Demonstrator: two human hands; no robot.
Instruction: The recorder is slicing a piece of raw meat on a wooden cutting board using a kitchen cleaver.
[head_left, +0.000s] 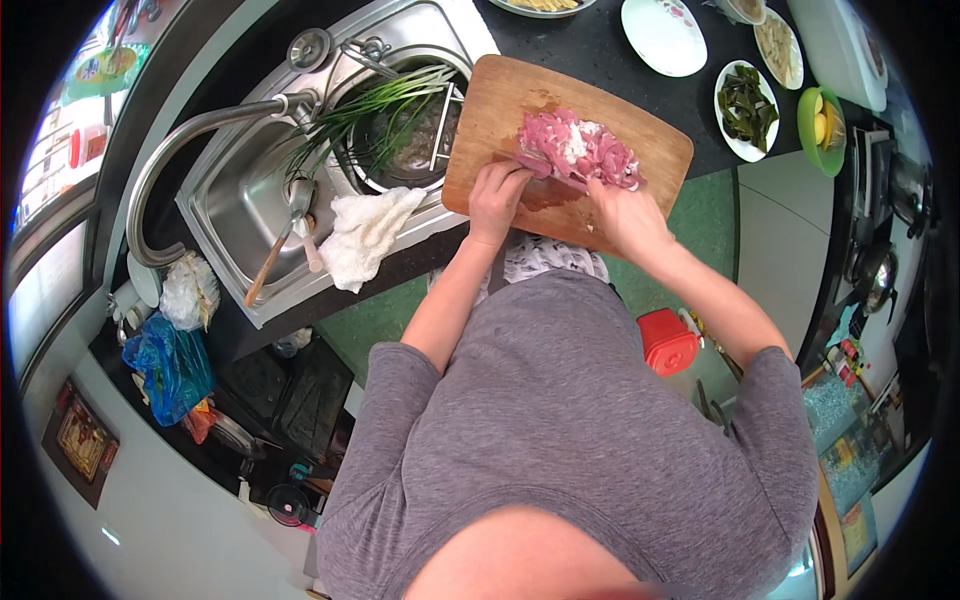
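A mound of sliced raw meat (577, 148), pink with white fat, lies on the wooden cutting board (480, 112). Along its near edge runs a strip that looks like a knife blade (551, 172), reddish from the meat. My right hand (630, 214) is closed at the blade's right end, its handle hidden in the grip. The fingers of my left hand (499, 195) are bent at the left end, touching the blade or the meat beside it; which one is hidden. Wet stains mark the board around the meat.
Left of the board is a steel double sink (255, 187) with a curved faucet (146, 150), green onions (390, 105) and a white cloth (367, 232). An empty white plate (664, 37), a dish of dark green pieces (748, 112) and a green bowl (814, 142) stand at the right.
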